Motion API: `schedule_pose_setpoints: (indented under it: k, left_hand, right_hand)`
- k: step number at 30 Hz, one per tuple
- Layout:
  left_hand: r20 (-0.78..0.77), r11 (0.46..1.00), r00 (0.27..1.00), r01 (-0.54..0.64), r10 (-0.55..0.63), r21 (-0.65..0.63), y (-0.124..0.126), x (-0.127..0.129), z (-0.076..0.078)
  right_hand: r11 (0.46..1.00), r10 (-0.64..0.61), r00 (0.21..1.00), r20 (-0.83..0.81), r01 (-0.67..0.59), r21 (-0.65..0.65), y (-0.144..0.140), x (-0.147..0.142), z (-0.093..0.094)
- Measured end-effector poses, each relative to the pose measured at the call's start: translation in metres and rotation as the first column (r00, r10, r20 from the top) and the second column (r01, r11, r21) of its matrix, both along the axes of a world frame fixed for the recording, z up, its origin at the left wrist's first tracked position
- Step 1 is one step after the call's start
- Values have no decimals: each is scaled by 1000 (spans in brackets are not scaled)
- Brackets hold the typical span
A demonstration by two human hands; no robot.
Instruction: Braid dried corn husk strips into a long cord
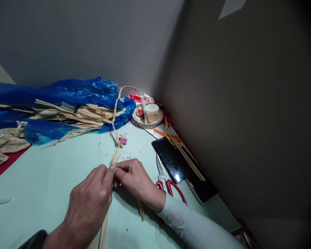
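Basically, the pale braid [113, 121] lies straight ahead of the hands, long axis running away from them with slight bends, far end thinning and arcing right toward a woven tray [147, 127]. Near end sits right at the fingertips; left hand [92, 193] and right hand [137, 182] meet there, neither clearly nearer. Both hands closed, fingers curled, thumbs and forefingers pinching the braid's near end; exact fingertip contact partly hidden. Loose strands [104, 228] trail back toward the body, between the forearms. Pink binder clip [123, 139] just right of the braid, beyond the hands. Scissors [162, 175] on the table [59, 166] right of the right hand, one handle partly behind the sleeve; dark phone [168, 155] past them. Blue plastic bag [77, 89] with dry strips [90, 116], ahead and left of the hands.
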State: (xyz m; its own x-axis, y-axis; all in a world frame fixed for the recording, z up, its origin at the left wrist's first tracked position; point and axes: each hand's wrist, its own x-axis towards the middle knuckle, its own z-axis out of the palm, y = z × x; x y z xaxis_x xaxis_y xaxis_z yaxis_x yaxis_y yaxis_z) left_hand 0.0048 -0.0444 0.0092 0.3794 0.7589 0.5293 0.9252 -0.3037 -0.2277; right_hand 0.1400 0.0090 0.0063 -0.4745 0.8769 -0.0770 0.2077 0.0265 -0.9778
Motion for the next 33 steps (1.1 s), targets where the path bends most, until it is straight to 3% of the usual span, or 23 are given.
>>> schedule_pose_setpoints:
  k: [5, 9, 17, 20, 22, 25, 27, 29, 31, 33]
  left_hand:
    - [79, 999, 997, 9, -7, -30, -2, -4, -2]
    - [133, 1000, 991, 29, -28, -7, -4, -4, -8]
    - [67, 998, 997, 46, -49, 44, -9, -1, -9]
    - [287, 997, 957, 64, -47, -51, -7, -9, -2]
    - [508, 976, 860, 72, 43, -204, 0, -18, 3]
    - [703, 886, 649, 93, 291, -453, 14, -29, 7]
    - [775, 780, 479, 253, 412, -572, 25, -33, 5]
    - [791, 620, 334, 493, 513, -610, 32, -33, 3]
    - [766, 488, 266, 639, 585, -594, 37, -32, 0]
    - [756, 450, 252, 675, 604, -585, 38, -32, -1]
  right_hand:
    - [977, -3, 978, -210, -42, -209, 0, -1, 0]
    - [927, -50, 937, -346, -85, -365, -1, -2, -3]
    - [870, -186, 876, -444, -63, -489, -4, -4, -1]
    - [857, -219, 878, -425, -35, -514, -4, -4, -2]
    - [856, -208, 887, -412, -39, -516, -3, -4, -3]
    - [871, -163, 906, -392, -54, -488, -3, -4, -3]
    - [880, -149, 908, -392, -59, -472, -3, -4, -3]
    - [897, -128, 903, -410, -72, -437, -3, -3, -3]
    - [929, -88, 908, -411, -74, -362, -3, -2, -4]
    - [959, -36, 929, -368, -72, -275, -2, 0, -5]
